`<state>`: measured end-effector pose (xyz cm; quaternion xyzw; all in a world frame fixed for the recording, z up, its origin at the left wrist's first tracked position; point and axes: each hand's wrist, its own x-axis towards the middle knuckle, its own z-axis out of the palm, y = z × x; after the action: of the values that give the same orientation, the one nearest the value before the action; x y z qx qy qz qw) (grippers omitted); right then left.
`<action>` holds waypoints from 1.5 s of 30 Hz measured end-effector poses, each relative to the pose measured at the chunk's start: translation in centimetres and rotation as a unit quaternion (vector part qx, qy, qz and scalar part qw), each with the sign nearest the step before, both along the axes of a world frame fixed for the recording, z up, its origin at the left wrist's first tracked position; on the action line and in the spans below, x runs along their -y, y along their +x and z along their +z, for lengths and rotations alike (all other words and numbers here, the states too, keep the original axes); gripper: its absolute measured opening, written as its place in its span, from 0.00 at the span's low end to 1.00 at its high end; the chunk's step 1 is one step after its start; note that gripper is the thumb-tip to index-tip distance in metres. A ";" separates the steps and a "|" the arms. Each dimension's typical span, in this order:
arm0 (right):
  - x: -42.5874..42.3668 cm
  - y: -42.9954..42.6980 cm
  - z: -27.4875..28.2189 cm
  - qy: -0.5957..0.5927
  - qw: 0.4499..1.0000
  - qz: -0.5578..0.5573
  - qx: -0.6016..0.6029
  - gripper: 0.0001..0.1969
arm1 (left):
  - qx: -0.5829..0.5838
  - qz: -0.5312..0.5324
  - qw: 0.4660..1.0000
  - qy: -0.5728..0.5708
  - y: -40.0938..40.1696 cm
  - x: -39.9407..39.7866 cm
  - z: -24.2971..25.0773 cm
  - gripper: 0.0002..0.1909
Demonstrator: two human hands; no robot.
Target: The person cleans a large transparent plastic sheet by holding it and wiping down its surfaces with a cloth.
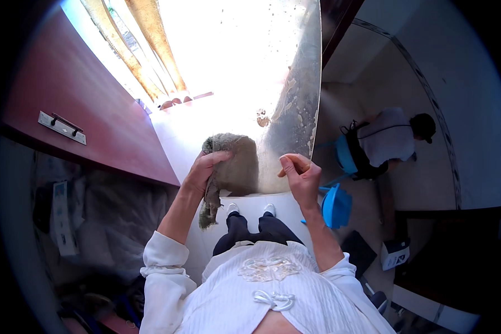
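In front of me stands a large clear sheet (294,112) with stains and dried spots, strongly lit in its upper part. My left hand (204,169) grips a grey-green cloth (211,200) at the sheet's left edge, its thumb lying across the cloth. Part of the cloth shows dimly through the sheet, and a ragged end hangs below the hand. My right hand (301,177) is curled around the sheet's lower right edge, thumb on the near side; its other fingers are partly hidden. A brownish patch (263,118) marks the sheet above and between the hands.
A dark red door (79,96) with a handle (67,125) is at left. To the right, a person (386,137) sits on a blue chair (345,154). A blue plastic object (336,206) and a box (395,254) are on the floor. Plastic-covered items (112,221) lie lower left.
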<state>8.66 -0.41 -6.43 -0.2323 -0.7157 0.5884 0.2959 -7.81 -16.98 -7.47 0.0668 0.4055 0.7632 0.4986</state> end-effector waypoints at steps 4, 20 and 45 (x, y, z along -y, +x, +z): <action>-0.3 0.1 -0.2 -0.009 1.000 0.006 0.024 0.07 | -0.154 -0.016 0.987 -0.039 0.8 -0.4 0.9 0.19; 0.9 1.3 1.7 -0.024 0.999 0.042 0.006 0.08 | -0.130 -0.102 0.986 0.025 -1.1 0.7 -0.2 0.23; 0.4 1.5 2.1 0.021 0.999 0.029 0.032 0.09 | -0.186 -0.137 0.973 0.021 1.3 -3.3 2.2 0.15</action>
<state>10.15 -0.83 -4.33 -0.2238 -0.7438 0.5736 0.2601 -6.48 -13.66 -5.27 0.2732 0.4622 0.6704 0.5122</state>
